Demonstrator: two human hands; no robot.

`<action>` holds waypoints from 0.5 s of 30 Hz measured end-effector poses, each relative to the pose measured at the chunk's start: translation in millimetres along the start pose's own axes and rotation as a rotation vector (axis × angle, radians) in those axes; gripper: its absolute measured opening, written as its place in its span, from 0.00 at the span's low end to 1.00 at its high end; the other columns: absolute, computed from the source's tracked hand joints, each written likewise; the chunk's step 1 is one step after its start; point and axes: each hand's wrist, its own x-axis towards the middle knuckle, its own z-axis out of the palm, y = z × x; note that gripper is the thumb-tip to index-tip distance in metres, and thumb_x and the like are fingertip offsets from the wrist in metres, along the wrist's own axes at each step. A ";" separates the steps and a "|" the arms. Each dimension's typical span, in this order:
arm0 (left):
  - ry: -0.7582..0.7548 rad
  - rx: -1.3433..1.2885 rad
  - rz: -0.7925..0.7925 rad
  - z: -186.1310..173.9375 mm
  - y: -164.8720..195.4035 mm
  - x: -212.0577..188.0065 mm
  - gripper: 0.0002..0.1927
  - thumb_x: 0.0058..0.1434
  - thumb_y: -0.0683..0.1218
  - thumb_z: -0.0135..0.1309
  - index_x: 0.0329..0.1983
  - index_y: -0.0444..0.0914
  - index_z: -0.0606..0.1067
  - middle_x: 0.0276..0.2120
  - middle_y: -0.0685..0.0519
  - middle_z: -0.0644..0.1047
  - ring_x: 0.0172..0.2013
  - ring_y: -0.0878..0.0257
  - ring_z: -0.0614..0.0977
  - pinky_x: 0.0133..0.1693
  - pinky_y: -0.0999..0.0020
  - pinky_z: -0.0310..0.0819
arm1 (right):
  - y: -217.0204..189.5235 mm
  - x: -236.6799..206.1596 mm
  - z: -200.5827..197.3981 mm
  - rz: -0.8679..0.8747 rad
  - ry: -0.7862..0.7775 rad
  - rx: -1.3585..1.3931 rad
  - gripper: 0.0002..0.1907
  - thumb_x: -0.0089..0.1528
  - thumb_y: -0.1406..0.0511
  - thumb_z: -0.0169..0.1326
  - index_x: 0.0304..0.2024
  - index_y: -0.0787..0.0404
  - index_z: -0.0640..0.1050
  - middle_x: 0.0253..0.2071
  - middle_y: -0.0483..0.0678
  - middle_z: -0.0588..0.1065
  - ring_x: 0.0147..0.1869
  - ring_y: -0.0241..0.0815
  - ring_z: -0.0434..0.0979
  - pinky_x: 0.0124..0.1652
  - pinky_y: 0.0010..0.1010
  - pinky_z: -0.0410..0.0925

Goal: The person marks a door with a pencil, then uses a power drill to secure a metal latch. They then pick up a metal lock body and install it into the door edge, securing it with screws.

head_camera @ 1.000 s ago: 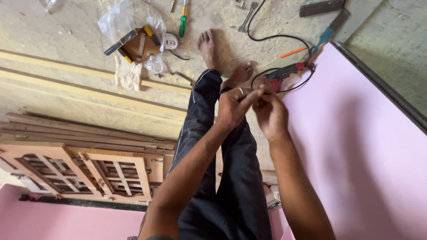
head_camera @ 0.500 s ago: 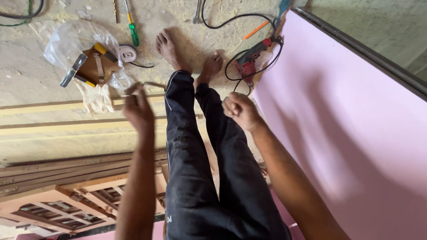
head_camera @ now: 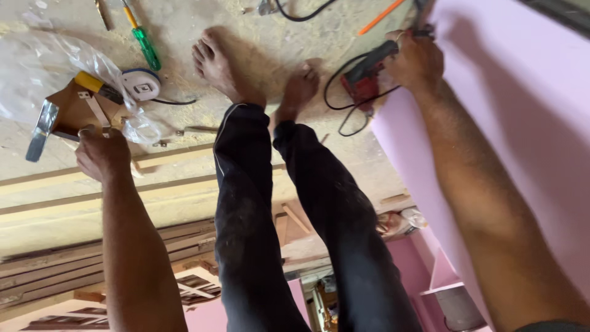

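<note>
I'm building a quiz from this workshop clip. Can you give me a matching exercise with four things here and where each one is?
Things:
1. red power tool
2. green-handled screwdriver
3. clear plastic bag
4. pink panel

Places:
a. on the dusty floor beyond the bare feet
b. along the right side of the view
c. under the right hand
d. just beyond the left hand

Pairs: 1-c, 2-a, 3-d, 4-b

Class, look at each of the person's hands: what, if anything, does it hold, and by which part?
The right hand grips the red power tool at its dark rear handle. The left hand rests at the open cardboard box in the clear plastic bag; whether it holds anything cannot be told.
</note>
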 end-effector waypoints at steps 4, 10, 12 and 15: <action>-0.004 0.082 0.064 39.1 -7.4 29.5 0.23 0.57 0.48 0.62 0.53 0.33 0.76 0.43 0.38 0.81 0.44 0.43 0.82 0.49 0.45 0.72 | -3.0 47.4 34.0 -0.104 -0.159 -0.413 0.24 0.59 0.63 0.62 0.59 0.47 0.80 0.41 0.53 0.82 0.46 0.50 0.83 0.40 0.45 0.73; -0.010 0.064 0.072 65.2 -12.3 60.4 0.25 0.56 0.55 0.67 0.53 0.37 0.78 0.46 0.40 0.81 0.46 0.42 0.81 0.47 0.48 0.73 | 13.4 54.8 83.8 -0.087 -0.352 -0.779 0.11 0.66 0.61 0.53 0.40 0.50 0.87 0.38 0.46 0.84 0.44 0.44 0.85 0.31 0.37 0.74; -0.030 0.129 0.023 63.3 -15.4 62.9 0.25 0.59 0.57 0.68 0.51 0.38 0.79 0.47 0.41 0.81 0.48 0.43 0.82 0.48 0.48 0.74 | 28.9 19.4 103.7 -0.170 -0.375 -0.740 0.09 0.62 0.63 0.56 0.39 0.48 0.87 0.38 0.43 0.84 0.44 0.42 0.85 0.33 0.36 0.72; 0.023 0.154 0.057 62.4 -9.8 69.0 0.23 0.60 0.56 0.67 0.51 0.39 0.78 0.46 0.40 0.81 0.46 0.42 0.82 0.47 0.47 0.74 | 48.4 -36.5 129.7 -0.095 -0.391 -0.553 0.08 0.63 0.62 0.55 0.36 0.49 0.86 0.35 0.45 0.83 0.40 0.45 0.85 0.33 0.38 0.73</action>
